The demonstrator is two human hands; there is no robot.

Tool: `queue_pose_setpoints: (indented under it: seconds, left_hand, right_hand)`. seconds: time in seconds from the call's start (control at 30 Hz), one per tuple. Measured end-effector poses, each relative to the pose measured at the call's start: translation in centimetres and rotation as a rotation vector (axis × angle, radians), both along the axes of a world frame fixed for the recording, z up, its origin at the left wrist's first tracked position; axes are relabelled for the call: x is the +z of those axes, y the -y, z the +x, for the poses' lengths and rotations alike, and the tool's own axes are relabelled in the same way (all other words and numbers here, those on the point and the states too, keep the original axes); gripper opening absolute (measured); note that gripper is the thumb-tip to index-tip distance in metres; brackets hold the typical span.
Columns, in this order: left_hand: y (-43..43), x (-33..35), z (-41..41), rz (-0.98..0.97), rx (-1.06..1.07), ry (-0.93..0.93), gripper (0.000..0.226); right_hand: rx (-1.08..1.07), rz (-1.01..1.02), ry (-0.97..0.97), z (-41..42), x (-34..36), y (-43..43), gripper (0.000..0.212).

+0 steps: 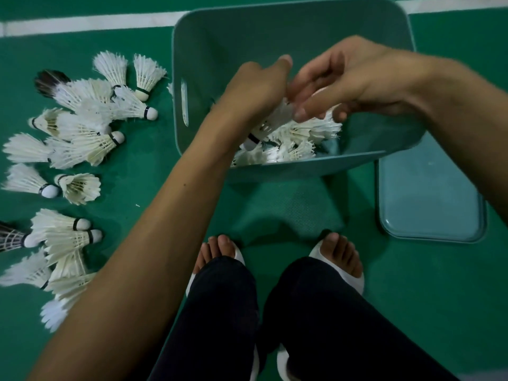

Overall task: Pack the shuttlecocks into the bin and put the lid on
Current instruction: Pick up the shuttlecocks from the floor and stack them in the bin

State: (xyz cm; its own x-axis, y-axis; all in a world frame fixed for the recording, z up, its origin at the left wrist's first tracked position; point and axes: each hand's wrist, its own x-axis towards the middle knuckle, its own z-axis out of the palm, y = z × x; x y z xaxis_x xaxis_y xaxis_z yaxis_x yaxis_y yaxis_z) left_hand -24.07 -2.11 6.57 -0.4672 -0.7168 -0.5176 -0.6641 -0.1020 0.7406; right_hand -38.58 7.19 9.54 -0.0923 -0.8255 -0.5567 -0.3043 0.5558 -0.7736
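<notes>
The bin (pixel 302 167), teal with a slot handle in its left wall, stands on the green floor (pixel 412 270) in the upper middle of the frame. It looks tipped toward the person. A pile of white shuttlecocks (pixel 310 133) lies in its lower part against the near wall.

Above that pile both hands meet on one shuttlecock (pixel 265 127), whose black-banded cork points down and left. The left hand (pixel 255 89) comes in from the lower left with its fingers curled round the feather skirt. The right hand (pixel 357 75) reaches in from the right with bent fingers, their tips at the same feathers. Whether it pinches them or only touches them cannot be told.

The lid (pixel 428 193) lies flat on the floor at the right of the frame, just beside the bin's near right corner, which overlaps its upper edge in the view.

Many loose shuttlecocks (pixel 82 127) are scattered on the floor along the left side, near the bin. Most are white and two have dark feathers (pixel 50 81).

A white line (pixel 82 23) crosses the floor along the top. At the bottom are the person's dark trousers (pixel 316 325) and bare toes in white slides (pixel 357 281).
</notes>
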Motion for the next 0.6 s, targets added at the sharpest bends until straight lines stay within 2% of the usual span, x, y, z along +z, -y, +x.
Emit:
queue_pose_setpoints:
  seconds: [0.1,0.2,0.27,0.33,0.4,0.47,0.6]
  left_hand:
    - [0.1,-0.1,-1.1,0.019,0.007,-0.021,0.054]
    - [0.7,-0.6,-1.6,0.019,0.042,-0.036,0.05]
    - [1.3,-0.9,-1.9,0.041,0.04,-0.049,0.055]
    - [1.7,-1.2,-2.2,0.093,0.01,-0.047,0.072]
    - [1.8,-1.2,-2.3,0.139,-0.012,-0.056,0.081]
    - [1.7,-0.9,-2.2,0.147,-0.05,-0.027,0.077]
    - [1.2,-0.9,-1.6,0.043,-0.431,0.287,0.055]
  right_hand:
    - [0.028,-0.193,-0.175,1.1,-1.2,0.3,0.04]
    - [0.015,-0.338,-0.259,1.4,-2.3,0.7,0.046]
    - [-0.006,-0.392,-0.297,1.2,-2.4,0.7,0.045]
    - [0.002,-0.402,-0.282,1.2,-2.5,0.6,0.034]
    - [0.026,-0.309,-0.278,0.8,-2.4,0.5,0.022]
    - [0.029,-0.138,-0.323,-0.2,-2.3,0.2,0.013]
    - [0.003,0.311,-0.52,-2.6,-2.7,-0.5,0.012]
